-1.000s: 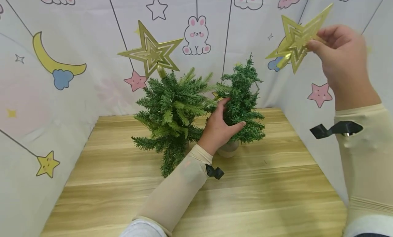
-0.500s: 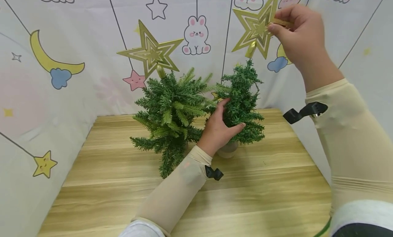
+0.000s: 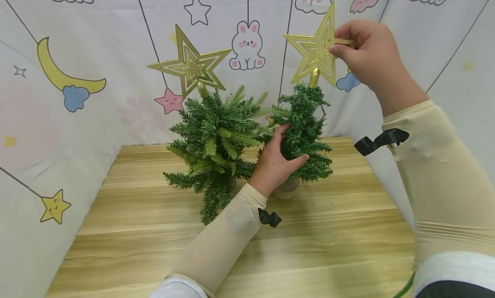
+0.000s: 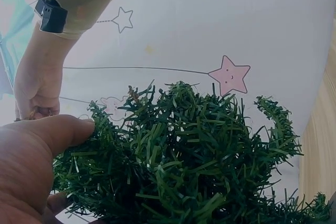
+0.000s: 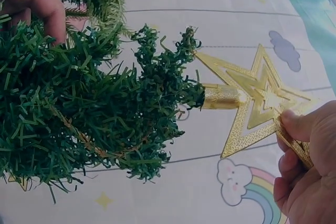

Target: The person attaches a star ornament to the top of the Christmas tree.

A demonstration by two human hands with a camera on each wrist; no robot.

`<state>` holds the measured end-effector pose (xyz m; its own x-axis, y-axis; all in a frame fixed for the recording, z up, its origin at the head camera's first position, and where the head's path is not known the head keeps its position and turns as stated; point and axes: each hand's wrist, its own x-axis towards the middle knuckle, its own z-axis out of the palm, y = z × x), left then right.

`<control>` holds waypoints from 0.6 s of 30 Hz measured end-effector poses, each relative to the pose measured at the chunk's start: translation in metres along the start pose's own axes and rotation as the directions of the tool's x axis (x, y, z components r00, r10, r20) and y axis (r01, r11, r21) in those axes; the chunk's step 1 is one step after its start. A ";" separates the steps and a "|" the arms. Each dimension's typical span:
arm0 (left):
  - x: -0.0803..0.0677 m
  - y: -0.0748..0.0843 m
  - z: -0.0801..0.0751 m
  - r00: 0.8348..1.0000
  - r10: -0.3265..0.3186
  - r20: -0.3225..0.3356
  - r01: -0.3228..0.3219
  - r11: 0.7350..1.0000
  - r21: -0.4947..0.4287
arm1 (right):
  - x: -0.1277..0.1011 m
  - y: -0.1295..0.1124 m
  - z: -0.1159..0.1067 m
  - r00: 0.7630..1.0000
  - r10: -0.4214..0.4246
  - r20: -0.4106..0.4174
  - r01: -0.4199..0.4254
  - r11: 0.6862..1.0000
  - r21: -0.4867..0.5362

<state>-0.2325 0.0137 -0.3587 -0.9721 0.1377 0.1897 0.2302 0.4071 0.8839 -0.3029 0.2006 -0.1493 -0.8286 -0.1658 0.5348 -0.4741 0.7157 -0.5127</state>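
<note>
Head view first: right hand (image 3: 367, 53) pinches one side arm of a gold star topper (image 3: 315, 49), which stands upright with its top point up and its short tube socket pointing straight down onto the tip of the darker small tree (image 3: 305, 126), so its long axis runs vertical, in line with the trunk. Left hand (image 3: 276, 160) is curled round that tree's lower branches, above its pale pot (image 3: 287, 188) on the bench (image 3: 270, 255). A second tree (image 3: 214, 147) just beside it already carries its own gold star (image 3: 189, 66). Left wrist view: thumb and palm (image 4: 31, 156) press into soft needles (image 4: 178, 161) that give under the grip. Right wrist view: fingertips (image 5: 296, 129) nip the thin star point, and the socket (image 5: 223, 97) meets the treetop (image 5: 178, 82). By its look the star is light, thin, cut-out plastic, stiff but likely to flex or snap at the points; a hold nearer the centre or socket seems safer, while the tree is best steadied low at the trunk.
</note>
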 end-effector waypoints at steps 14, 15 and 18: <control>0.000 -0.003 0.001 0.997 0.072 0.002 -0.072 0.997 0.009 | -0.002 0.004 -0.001 1.000 0.003 -0.022 -0.004 0.999 -0.041; -0.002 -0.003 0.001 0.996 0.087 -0.002 -0.087 0.996 0.016 | -0.002 0.004 -0.001 1.000 0.003 -0.020 -0.004 0.999 -0.050; -0.009 -0.002 -0.001 0.989 0.146 -0.021 -0.146 0.989 0.031 | -0.004 0.005 0.000 1.000 0.000 -0.015 -0.001 0.997 -0.072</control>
<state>-0.2243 0.0104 -0.3619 -0.9287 0.1771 0.3257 0.3705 0.4105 0.8332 -0.3016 0.2048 -0.1540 -0.8239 -0.1562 0.5448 -0.4512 0.7625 -0.4637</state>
